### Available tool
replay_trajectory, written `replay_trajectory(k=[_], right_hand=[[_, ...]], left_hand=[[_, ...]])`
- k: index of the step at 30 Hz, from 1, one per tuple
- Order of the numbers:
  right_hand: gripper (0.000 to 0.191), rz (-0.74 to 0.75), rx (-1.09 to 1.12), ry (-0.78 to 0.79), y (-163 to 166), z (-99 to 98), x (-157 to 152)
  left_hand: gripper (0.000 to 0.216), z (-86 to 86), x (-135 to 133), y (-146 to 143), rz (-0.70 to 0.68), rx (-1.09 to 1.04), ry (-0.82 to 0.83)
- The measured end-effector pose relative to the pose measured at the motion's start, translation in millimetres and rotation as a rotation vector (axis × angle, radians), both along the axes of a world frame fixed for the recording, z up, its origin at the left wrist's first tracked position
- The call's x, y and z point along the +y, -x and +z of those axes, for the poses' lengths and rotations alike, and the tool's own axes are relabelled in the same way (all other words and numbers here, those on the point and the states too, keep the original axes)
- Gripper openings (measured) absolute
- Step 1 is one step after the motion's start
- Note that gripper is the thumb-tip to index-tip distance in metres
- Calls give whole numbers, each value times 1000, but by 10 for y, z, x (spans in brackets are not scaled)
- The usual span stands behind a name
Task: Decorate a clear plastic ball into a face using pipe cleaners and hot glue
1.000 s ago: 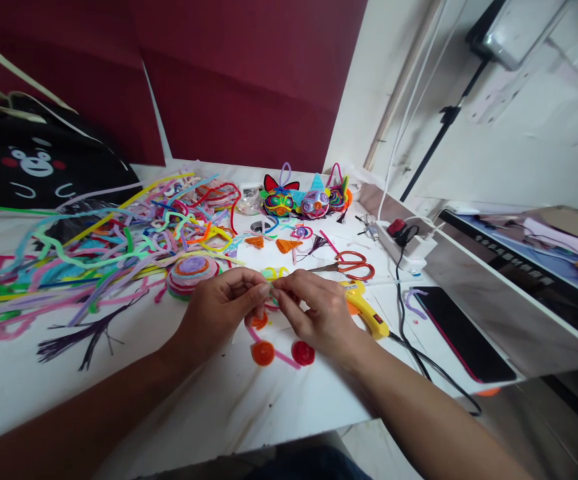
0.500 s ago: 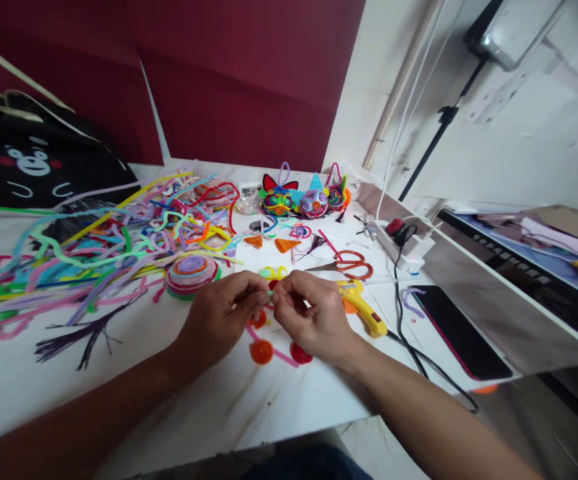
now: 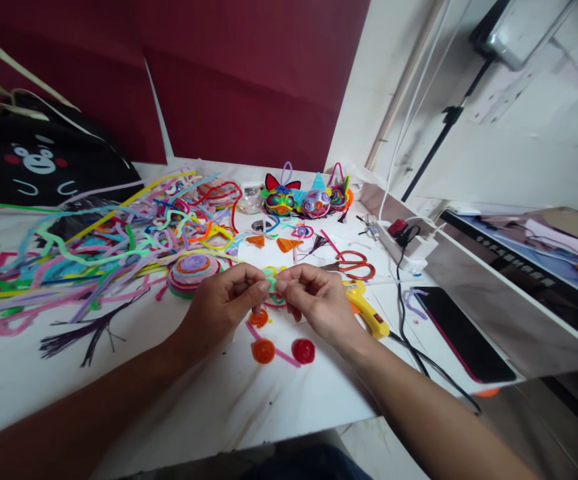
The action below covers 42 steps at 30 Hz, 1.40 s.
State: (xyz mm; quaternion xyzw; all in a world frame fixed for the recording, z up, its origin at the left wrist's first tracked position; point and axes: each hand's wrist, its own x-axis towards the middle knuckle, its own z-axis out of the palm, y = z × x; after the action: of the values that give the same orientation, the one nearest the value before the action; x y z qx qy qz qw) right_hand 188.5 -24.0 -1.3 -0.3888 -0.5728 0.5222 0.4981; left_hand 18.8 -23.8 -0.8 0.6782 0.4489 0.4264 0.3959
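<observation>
Over the white table (image 3: 209, 413), my left hand (image 3: 221, 303) and my right hand (image 3: 319, 300) meet fingertip to fingertip. Both pinch a small light-green pipe cleaner piece (image 3: 271, 285) between thumb and fingers. Below the hands lie an orange coil (image 3: 263, 351), a red coil (image 3: 303, 351) and a smaller orange coil (image 3: 259, 318) with a pink strand. A round multicoloured coiled disc (image 3: 193, 270) sits just left of my left hand.
A heap of loose coloured pipe cleaners (image 3: 93, 247) covers the left half. Three finished pipe-cleaner heads (image 3: 309, 199) stand at the back. Orange scissors (image 3: 353, 265), a yellow glue gun (image 3: 363, 307), a power strip (image 3: 409, 243) and a phone (image 3: 461, 333) lie right. A black bag (image 3: 39, 163) sits far left.
Both hands have risen slightly and stayed pinched together on the green piece. The red coil under my right hand is now uncovered.
</observation>
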Motion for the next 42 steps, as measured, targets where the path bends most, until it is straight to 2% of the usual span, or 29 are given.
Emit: replay_trajectory(k=[6, 14, 17, 21, 28, 34, 39, 42], right_hand=[[15, -14, -43, -54, -8, -13, 8], [6, -5, -249, -186, -44, -5, -39], [7, 27, -180, -132, -37, 11, -39], [7, 19, -87, -53, -19, 12, -21], [8, 52, 13, 69, 0, 11, -1], [10, 96, 183, 241, -10, 21, 44], [18, 125, 245, 307, -13, 30, 50], [22, 137, 256, 331, -13, 41, 47]], left_hand=[[17, 29, -26, -12, -6, 36, -26], [19, 38, -53, -5, -35, 151, -140], [20, 33, -42, 5, -56, 140, -149], [21, 23, -23, 17, -75, 61, -72], [20, 14, -14, 23, -54, 20, -28], [20, -30, 32, 9, -104, -213, 38], [26, -68, 45, 14, -170, -211, 30], [23, -71, 53, 13, -137, -201, 19]])
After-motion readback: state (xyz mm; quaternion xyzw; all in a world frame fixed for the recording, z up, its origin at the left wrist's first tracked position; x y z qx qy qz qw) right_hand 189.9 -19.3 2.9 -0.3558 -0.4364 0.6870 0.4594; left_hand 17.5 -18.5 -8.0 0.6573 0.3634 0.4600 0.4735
